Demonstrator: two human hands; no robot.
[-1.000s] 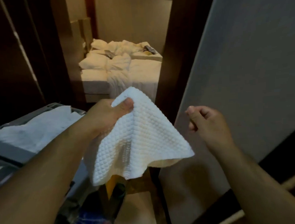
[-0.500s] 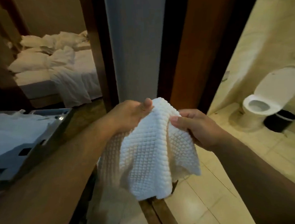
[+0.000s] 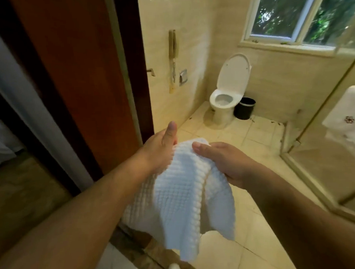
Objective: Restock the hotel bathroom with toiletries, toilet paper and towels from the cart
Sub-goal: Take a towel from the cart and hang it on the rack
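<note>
Carrying the towel (image 3: 181,195) in: my right hand (image 3: 226,162) pinches its top; the left hand (image 3: 161,147) beside it, grip hidden. Next, I'd hang it somewhere ahead.

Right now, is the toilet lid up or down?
Up. The toilet lid stands raised behind the bowl, which is uncovered.

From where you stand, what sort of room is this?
Most likely a hotel bathroom: a toilet with its lid up, a black bin beside it, and a monogrammed towel hanging at the right.
</note>
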